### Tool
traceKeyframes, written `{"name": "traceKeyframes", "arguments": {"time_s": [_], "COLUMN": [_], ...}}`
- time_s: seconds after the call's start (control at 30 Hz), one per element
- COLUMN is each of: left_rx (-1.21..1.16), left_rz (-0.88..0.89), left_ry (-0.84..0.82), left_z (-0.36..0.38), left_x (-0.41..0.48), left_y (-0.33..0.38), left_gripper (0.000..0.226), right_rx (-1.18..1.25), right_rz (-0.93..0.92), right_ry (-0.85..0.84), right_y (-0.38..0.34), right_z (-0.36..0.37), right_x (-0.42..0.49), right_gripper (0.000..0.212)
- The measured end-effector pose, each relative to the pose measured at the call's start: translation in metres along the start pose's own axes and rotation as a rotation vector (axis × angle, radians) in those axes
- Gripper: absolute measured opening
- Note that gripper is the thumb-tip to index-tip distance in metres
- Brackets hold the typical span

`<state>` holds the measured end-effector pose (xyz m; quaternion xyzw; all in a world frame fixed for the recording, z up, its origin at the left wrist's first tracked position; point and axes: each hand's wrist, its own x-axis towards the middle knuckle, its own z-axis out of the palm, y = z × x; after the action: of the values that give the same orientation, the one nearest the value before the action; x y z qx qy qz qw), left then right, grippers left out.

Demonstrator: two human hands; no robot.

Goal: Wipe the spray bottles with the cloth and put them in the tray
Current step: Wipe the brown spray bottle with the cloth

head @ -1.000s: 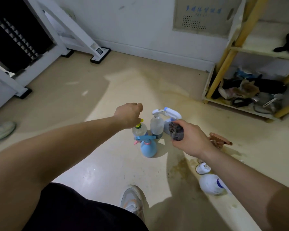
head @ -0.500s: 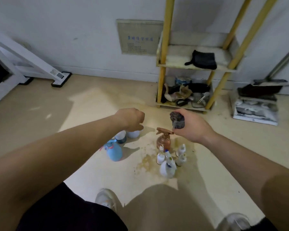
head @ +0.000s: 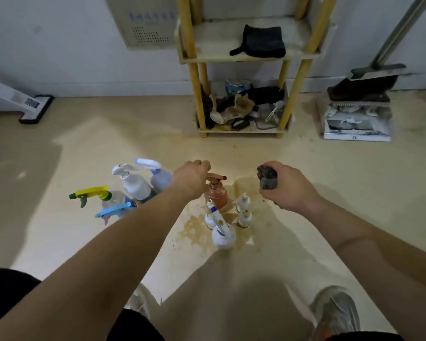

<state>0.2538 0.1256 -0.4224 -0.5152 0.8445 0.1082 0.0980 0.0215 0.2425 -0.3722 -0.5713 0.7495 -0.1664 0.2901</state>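
Floor (head: 59,168), left hand (head: 190,180) now at amber bottle (head: 216,194)

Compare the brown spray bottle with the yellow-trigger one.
Colour: the brown bottle has an amber body and copper trigger; the yellow-trigger bottle has a clear body. Nozzles: brown's points right, yellow's left. Contact: the left hand covers the brown bottle's head; the yellow-trigger bottle stands untouched. Both stand upright on the floor.

Beige floor (head: 84,148), white wall (head: 59,45), yellow-legged shelf (head: 241,57), broom (head: 369,82).
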Motion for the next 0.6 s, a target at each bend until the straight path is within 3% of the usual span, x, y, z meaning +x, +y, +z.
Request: {"name": "traceKeyframes", "arguments": {"time_s": [0.3, 0.6], "left_rx": [-0.084, -0.109], "left_rz": [-0.051, -0.053], "left_ry": [0.097, 0.160], "left_z": [0.042, 0.033], "left_x": [0.033, 0.019], "left_y": [-0.002, -0.004], "left_gripper": [0.013, 0.013], "right_rx": [0.024, 0.072], "right_rz": [0.063, 0.023], "right_ry": [-0.072, -0.061], "right_y": [0.029, 0.008], "right_z": [0.024, 0.014], "right_x": [0.030, 0.030], "right_gripper": [0.060, 0.055]}}
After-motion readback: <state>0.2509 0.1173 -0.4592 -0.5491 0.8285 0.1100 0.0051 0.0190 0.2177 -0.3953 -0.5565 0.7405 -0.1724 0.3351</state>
